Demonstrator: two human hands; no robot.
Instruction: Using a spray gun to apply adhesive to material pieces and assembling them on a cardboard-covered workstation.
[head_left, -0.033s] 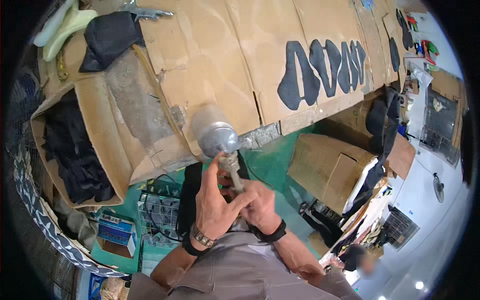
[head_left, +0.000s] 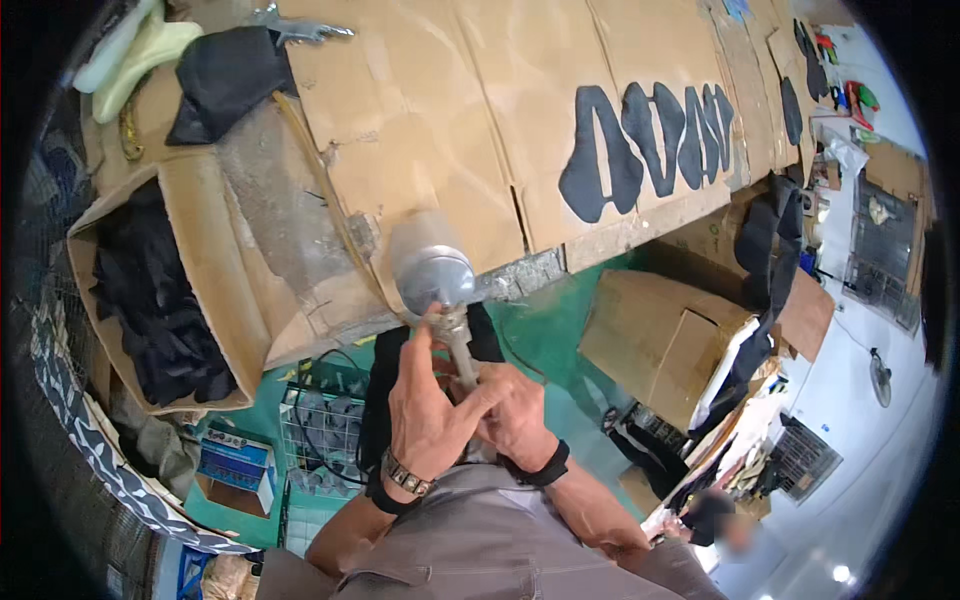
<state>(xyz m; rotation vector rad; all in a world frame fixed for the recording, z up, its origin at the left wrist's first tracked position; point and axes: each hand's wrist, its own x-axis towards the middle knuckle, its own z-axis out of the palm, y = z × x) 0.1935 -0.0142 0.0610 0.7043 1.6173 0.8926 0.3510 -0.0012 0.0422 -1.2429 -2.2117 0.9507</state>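
Observation:
Both my hands are on a spray gun (head_left: 456,340) with a silvery, translucent cup (head_left: 432,275), held in front of my lap at the near edge of the work table. My left hand (head_left: 430,405) is closed about the gun's body, its index finger stretched up along the neck beneath the cup. My right hand (head_left: 512,410) is curled around the lower part, its thumb side meeting the left hand. My palms hide much of the grip. On the cardboard-covered table (head_left: 420,110) ahead, several black cut-out pieces (head_left: 600,155) lie in a row at the right.
At left stands an open carton (head_left: 215,290) of black fabric pieces. Below it are a wire basket (head_left: 325,430) and a blue box (head_left: 235,462). A larger carton (head_left: 640,335) sits right of my hands. A second spray gun (head_left: 300,25) lies at the far left; a person (head_left: 712,518) is at lower right.
The scene has shifted slightly to the right in view. My hands keep the same hold on the spray gun.

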